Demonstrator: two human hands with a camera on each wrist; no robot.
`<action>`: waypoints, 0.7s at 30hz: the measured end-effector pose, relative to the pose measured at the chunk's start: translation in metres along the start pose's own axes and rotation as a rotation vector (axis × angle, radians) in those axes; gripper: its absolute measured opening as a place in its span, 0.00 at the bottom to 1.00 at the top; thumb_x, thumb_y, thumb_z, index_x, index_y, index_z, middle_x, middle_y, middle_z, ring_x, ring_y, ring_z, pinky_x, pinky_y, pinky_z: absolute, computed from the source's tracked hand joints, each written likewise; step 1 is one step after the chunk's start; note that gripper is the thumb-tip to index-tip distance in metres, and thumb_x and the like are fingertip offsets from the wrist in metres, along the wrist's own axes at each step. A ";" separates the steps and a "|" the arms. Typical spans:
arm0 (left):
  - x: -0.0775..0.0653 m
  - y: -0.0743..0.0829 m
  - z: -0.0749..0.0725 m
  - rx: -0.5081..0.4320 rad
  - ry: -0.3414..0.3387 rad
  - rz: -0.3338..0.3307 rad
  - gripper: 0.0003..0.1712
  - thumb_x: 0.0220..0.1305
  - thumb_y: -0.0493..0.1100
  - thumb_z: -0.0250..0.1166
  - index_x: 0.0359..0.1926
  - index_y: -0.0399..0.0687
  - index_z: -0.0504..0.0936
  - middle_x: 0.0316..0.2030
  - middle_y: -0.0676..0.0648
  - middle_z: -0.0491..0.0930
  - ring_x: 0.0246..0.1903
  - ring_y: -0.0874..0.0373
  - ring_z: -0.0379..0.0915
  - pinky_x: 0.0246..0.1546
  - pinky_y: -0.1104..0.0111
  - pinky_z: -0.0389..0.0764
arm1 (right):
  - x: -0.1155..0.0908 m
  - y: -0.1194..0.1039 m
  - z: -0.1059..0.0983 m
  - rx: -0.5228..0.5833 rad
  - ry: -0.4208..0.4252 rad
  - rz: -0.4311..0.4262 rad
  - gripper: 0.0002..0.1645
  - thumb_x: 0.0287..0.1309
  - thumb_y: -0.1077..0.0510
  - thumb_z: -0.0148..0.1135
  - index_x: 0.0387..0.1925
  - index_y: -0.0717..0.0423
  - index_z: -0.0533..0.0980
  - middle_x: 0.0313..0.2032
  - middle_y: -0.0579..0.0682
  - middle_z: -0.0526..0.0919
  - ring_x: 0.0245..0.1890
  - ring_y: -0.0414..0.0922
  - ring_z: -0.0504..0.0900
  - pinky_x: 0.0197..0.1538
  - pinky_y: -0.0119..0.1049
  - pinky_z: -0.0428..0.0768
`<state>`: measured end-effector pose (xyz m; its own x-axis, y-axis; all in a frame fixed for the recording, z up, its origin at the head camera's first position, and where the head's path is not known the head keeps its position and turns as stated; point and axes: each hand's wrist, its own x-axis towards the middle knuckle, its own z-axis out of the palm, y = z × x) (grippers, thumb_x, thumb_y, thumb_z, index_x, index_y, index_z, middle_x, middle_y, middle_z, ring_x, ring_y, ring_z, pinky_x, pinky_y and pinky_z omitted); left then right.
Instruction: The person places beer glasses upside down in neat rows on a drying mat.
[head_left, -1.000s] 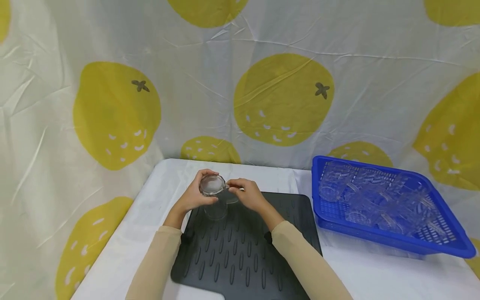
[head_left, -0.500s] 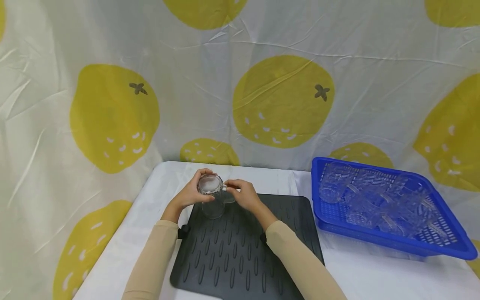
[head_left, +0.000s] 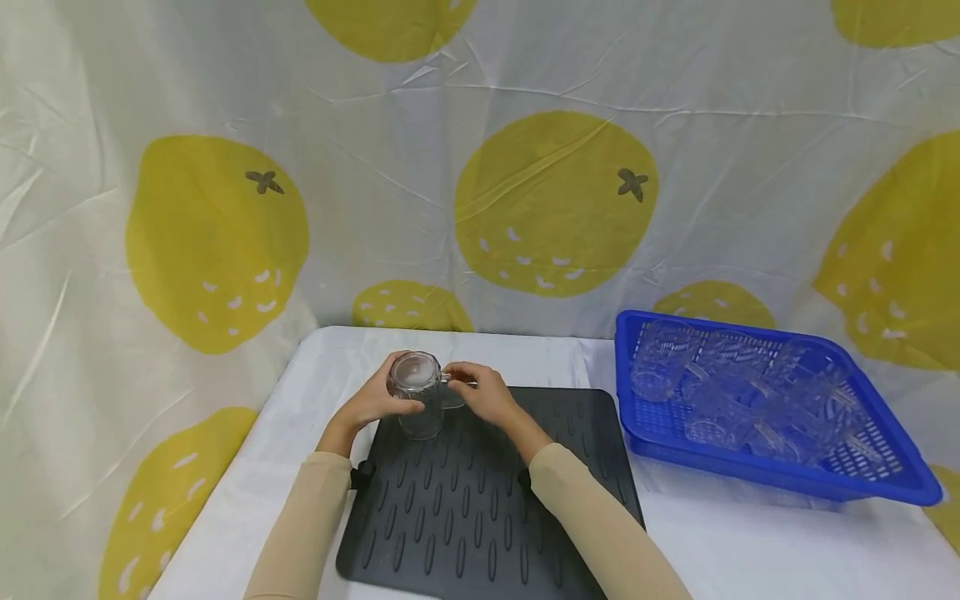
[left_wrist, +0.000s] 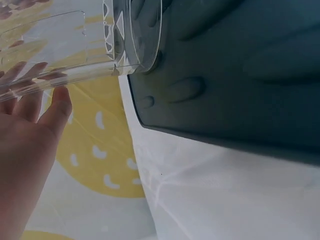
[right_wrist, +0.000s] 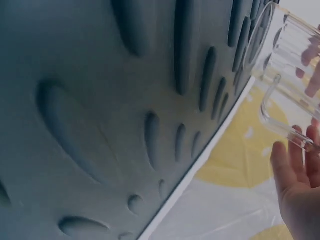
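Observation:
A clear glass mug [head_left: 422,417] is held upside down over the back left part of a black ridged drying mat [head_left: 480,500]. My left hand [head_left: 372,398] grips it near its base, with the thumb across the front. My right hand [head_left: 486,392] pinches the mug's handle from the right. In the left wrist view, the mug's rim [left_wrist: 150,35] is right at the mat's surface, and the left fingers [left_wrist: 60,107] lie along the glass wall. The right wrist view shows the handle [right_wrist: 272,117] between the right fingertips [right_wrist: 280,155].
To the right, a blue plastic basket [head_left: 750,479] holds several clear glass mugs [head_left: 727,400], lying in a cluster. A white cloth [head_left: 540,354] covers the table under the mat. Behind it hangs a pale curtain [head_left: 390,183] with yellow lemon prints.
The mug has come down toward the mat and stands straighter, showing more of its side. Both hands moved with it and kept their hold. The head view shifted slightly.

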<state>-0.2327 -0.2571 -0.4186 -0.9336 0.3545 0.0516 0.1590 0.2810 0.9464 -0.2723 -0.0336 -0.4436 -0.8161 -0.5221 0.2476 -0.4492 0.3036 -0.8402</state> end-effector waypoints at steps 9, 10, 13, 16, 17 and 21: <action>-0.020 -0.028 -0.001 0.079 0.092 -0.041 0.58 0.47 0.45 0.74 0.71 0.59 0.44 0.70 0.43 0.44 0.66 0.37 0.41 0.60 0.42 0.51 | -0.011 0.005 -0.007 0.063 0.016 0.062 0.34 0.59 0.59 0.59 0.66 0.52 0.61 0.61 0.55 0.68 0.60 0.52 0.65 0.57 0.51 0.67; -0.025 -0.029 -0.002 0.089 0.089 -0.041 0.59 0.47 0.45 0.74 0.72 0.58 0.43 0.70 0.42 0.43 0.67 0.37 0.39 0.60 0.42 0.50 | -0.014 0.003 -0.011 0.085 0.023 0.061 0.34 0.59 0.59 0.59 0.66 0.53 0.61 0.61 0.56 0.66 0.61 0.52 0.64 0.57 0.51 0.66; -0.044 -0.030 -0.004 0.135 0.064 -0.065 0.60 0.48 0.48 0.73 0.72 0.55 0.42 0.71 0.43 0.42 0.68 0.40 0.36 0.60 0.41 0.48 | -0.026 -0.009 -0.027 0.168 0.056 0.053 0.34 0.59 0.60 0.59 0.66 0.56 0.61 0.62 0.58 0.64 0.62 0.54 0.62 0.57 0.51 0.66; -0.063 -0.028 -0.003 0.182 0.035 -0.117 0.58 0.50 0.50 0.72 0.72 0.50 0.42 0.71 0.44 0.44 0.68 0.42 0.37 0.59 0.40 0.49 | -0.041 -0.026 -0.045 0.207 0.105 0.040 0.32 0.60 0.63 0.58 0.64 0.62 0.61 0.61 0.61 0.65 0.61 0.57 0.62 0.57 0.52 0.66; -0.069 -0.027 -0.001 0.201 0.027 -0.145 0.57 0.51 0.51 0.71 0.72 0.48 0.42 0.70 0.43 0.45 0.68 0.43 0.39 0.59 0.40 0.50 | -0.045 -0.031 -0.051 0.213 0.120 0.040 0.31 0.60 0.64 0.57 0.64 0.64 0.61 0.61 0.61 0.66 0.61 0.58 0.62 0.57 0.52 0.65; -0.091 -0.020 0.013 0.279 0.020 -0.243 0.53 0.55 0.56 0.66 0.70 0.39 0.45 0.68 0.38 0.51 0.66 0.40 0.45 0.59 0.42 0.54 | -0.063 -0.040 -0.068 0.201 0.160 0.034 0.28 0.60 0.66 0.56 0.62 0.66 0.64 0.59 0.62 0.68 0.60 0.58 0.64 0.57 0.52 0.66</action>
<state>-0.1464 -0.2835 -0.4469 -0.9605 0.2312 -0.1552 0.0110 0.5884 0.8085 -0.2276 0.0419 -0.3930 -0.8840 -0.3764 0.2772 -0.3520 0.1457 -0.9246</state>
